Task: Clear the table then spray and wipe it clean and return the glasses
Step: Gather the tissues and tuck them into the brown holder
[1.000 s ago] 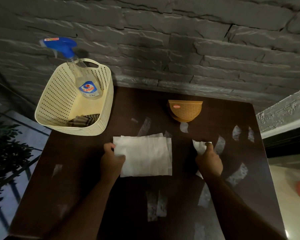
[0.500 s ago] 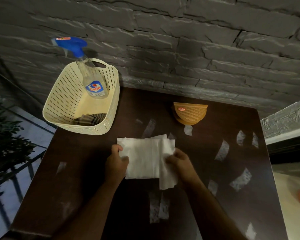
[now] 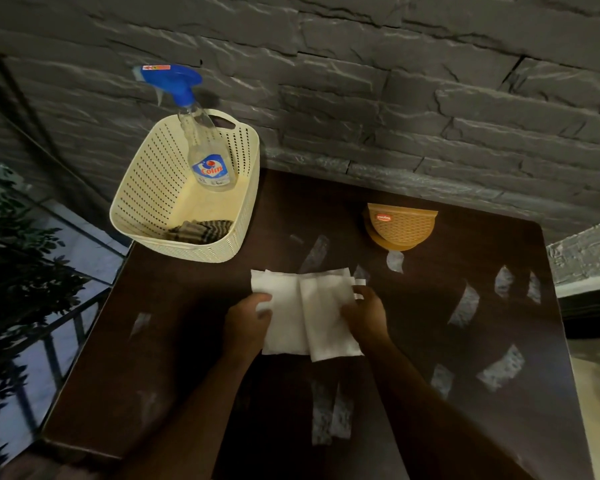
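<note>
Both hands are on the white tissue (image 3: pixel 305 313), which lies flat near the middle of the dark bench (image 3: pixel 174 327). Its long axis runs away from the person, towards the wall. The left hand (image 3: pixel 246 323) has its grip curled on the tissue's left edge, thumb on top. The right hand (image 3: pixel 364 315) has its grip on the right portion, fingers bent over a folded flap that overlaps the main sheet; a small strip of paper shows just beyond its fingers. Each hand is at its own edge — neither is nearer than the other.

Judgement: the tissue is being folded into a wiping pad, so the wipe stage looks to be in preparation.

Surroundings:
- A cream basket (image 3: pixel 142 188) stands at the far-left corner of the bench, overhanging the edge. In it, a spray bottle (image 3: pixel 201 147) with a blue trigger head stands upright, and a striped cloth (image 3: pixel 201 231) lies at the near wall.
- An orange holder (image 3: pixel 400 225) sits at the far side, well apart from the hands.
- No glasses are in view.

Nothing stands between the hands and the basket — a reach for the bottle falls to the left hand.
</note>
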